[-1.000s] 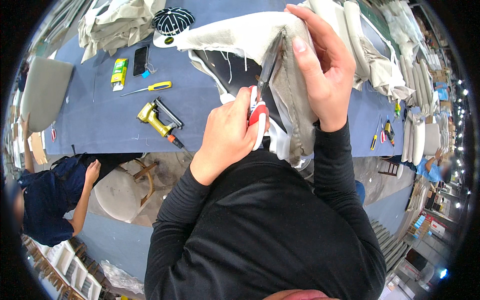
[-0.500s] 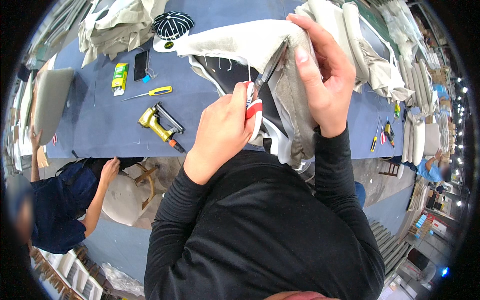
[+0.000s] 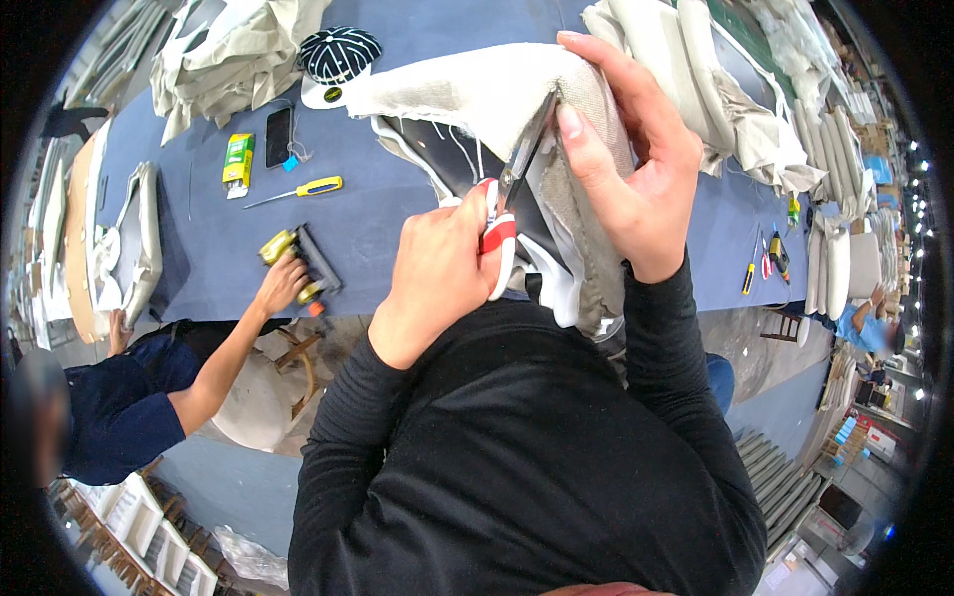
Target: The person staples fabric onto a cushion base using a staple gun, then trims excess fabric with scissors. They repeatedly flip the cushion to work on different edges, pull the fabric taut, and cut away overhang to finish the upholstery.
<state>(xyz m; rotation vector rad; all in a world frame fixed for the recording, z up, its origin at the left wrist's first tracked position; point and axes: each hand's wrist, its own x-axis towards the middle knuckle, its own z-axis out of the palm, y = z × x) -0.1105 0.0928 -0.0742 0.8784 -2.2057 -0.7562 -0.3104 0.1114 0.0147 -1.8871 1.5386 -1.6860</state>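
My left hand (image 3: 429,260) is closed round the red-and-white handles of a pair of scissors (image 3: 501,233). Their blades point up and away, with the tips at the fabric fold near my right thumb. My right hand (image 3: 641,179) grips the corner of a pale grey upholstered cushion (image 3: 467,79), thumb on the near side and fingers over the far edge. Frayed threads hang from the cushion's cloth edge, and a black underside shows beneath it. Whether the blades are parted around cloth is hard to make out.
On the blue table (image 3: 397,228) lie a yellow screwdriver (image 3: 318,186), a phone (image 3: 279,137), a green-yellow box (image 3: 238,164) and a cap (image 3: 338,58). At left a co-worker's hand (image 3: 283,283) holds a staple gun (image 3: 316,260). Covered cushions (image 3: 234,60) are piled at the back.
The co-worker has reached across and grasped the staple gun, and the cushion at far left has been turned over. My scissors and the cushion corner have shifted slightly left.
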